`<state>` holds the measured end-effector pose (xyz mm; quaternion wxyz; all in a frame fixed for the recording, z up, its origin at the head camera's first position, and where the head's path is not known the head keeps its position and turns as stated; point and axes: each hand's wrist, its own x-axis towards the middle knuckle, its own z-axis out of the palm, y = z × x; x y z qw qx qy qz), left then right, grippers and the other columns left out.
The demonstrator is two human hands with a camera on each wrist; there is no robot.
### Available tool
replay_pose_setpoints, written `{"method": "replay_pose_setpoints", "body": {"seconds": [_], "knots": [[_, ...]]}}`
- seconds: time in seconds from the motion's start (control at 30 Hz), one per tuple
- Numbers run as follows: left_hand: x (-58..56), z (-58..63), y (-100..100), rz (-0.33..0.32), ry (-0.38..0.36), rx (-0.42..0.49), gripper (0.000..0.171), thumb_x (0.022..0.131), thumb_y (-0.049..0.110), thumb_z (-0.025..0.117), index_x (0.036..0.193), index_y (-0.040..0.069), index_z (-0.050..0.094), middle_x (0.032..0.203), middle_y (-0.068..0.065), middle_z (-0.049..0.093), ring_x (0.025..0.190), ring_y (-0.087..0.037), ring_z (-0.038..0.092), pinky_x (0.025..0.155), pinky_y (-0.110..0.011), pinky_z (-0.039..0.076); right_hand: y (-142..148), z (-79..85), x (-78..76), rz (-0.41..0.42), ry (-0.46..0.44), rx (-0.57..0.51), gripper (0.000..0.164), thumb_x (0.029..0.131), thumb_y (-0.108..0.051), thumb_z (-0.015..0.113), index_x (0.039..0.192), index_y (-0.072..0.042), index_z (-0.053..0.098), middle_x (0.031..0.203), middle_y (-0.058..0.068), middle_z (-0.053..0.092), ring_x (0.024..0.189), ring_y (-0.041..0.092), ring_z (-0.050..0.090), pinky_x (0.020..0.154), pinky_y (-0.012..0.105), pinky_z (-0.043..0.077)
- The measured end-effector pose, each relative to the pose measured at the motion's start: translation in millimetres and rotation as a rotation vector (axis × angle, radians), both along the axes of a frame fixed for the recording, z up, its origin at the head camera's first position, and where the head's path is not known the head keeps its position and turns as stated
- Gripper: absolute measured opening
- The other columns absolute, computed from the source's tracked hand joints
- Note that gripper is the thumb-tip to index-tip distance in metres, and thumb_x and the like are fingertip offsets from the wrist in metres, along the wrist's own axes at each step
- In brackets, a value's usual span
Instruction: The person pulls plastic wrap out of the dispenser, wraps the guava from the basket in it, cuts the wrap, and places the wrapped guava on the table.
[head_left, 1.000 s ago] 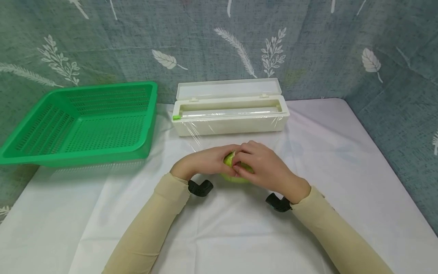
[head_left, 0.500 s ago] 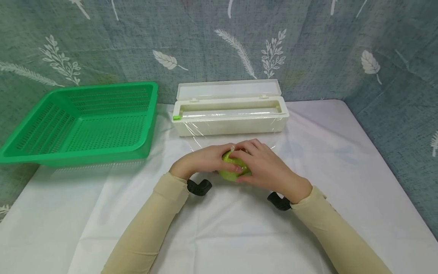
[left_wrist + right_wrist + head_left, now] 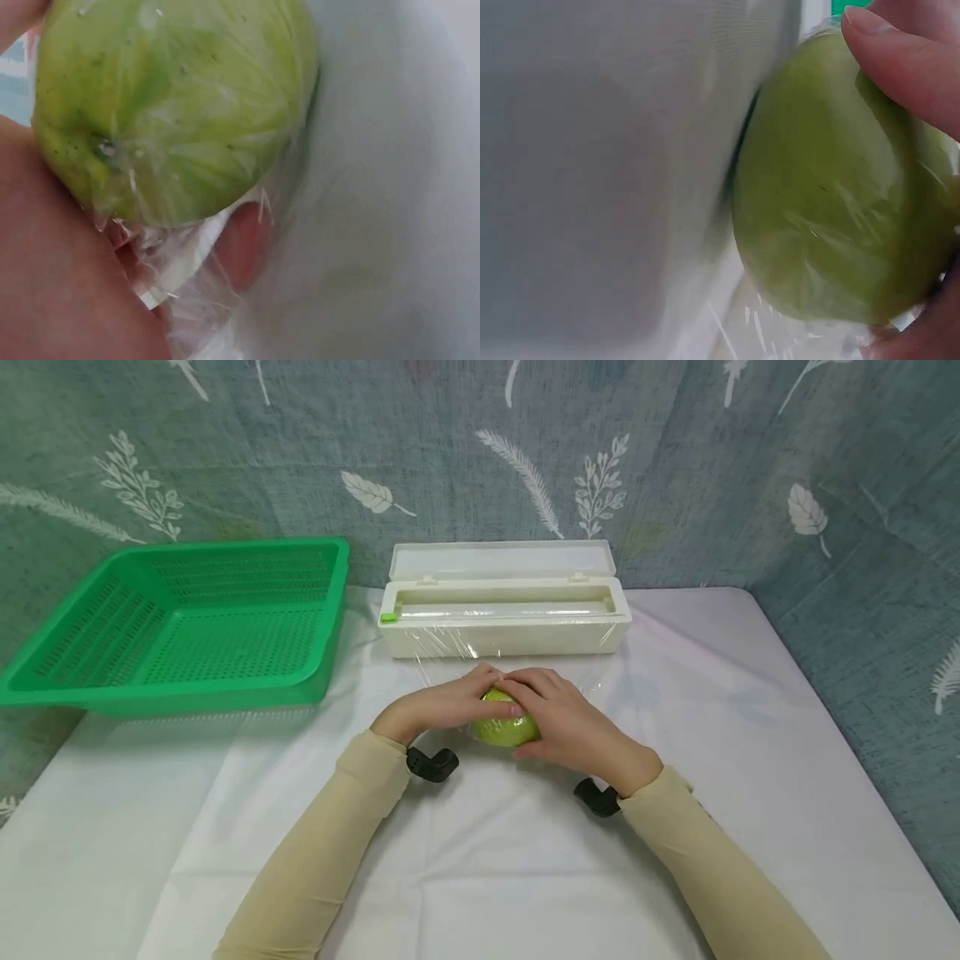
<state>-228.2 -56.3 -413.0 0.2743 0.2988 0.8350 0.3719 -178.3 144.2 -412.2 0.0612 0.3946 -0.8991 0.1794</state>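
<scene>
A roundish green fruit (image 3: 506, 733), covered in creased cling film (image 3: 196, 311), sits between both hands over the white cloth in the head view. My left hand (image 3: 438, 704) grips its left side, thumb laid across the front and fingers reaching behind. From the right, my right hand (image 3: 573, 720) curls over it, with its thumb low on the near side. The left wrist view shows a small dark pit in the fruit's speckled skin (image 3: 169, 112) and film bunched below. In the right wrist view, fingertips press the wrapped fruit (image 3: 825, 187).
Behind the hands stands a white cling film box (image 3: 506, 640), lid raised, with a film roll (image 3: 510, 609) inside and a green slider (image 3: 387, 617) at its left end. Clear film runs from it towards the hands. A green plastic basket (image 3: 187, 697) stands at the left.
Both hands have shifted the fruit slightly left and rolled it, so more of it shows. The right hand's fingers have spread from a pinch at the top to a grip around its side.
</scene>
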Motion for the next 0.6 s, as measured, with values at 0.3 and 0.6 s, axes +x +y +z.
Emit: {"method": "replay_pose_setpoints", "body": {"seconds": [0.3, 0.6], "knots": [[-6.4, -1.5, -2.8, -0.032, 0.031, 0.070, 0.035, 0.086, 0.056, 0.044, 0.107, 0.032, 0.058, 0.103, 0.001, 0.050, 0.092, -0.015, 0.047, 0.079, -0.034, 0.038, -7.3, -0.8, -14.5, -0.057, -0.159, -0.034, 0.083, 0.065, -0.033, 0.078, 0.135, -0.018, 0.037, 0.131, 0.003, 0.037, 0.122, 0.021, 0.030, 0.098, 0.039, 0.029], [-5.0, 4.5, -9.7, 0.108, 0.094, -0.056, 0.053, 0.082, 0.067, 0.035, 0.126, 0.040, 0.044, 0.120, 0.017, 0.048, 0.102, -0.008, 0.048, 0.084, -0.032, 0.039, -13.0, 8.4, -33.8, -0.085, -0.329, -0.017, 0.079, 0.065, -0.041, 0.076, 0.133, -0.022, 0.040, 0.130, -0.002, 0.038, 0.118, 0.017, 0.033, 0.094, 0.036, 0.034]]}}
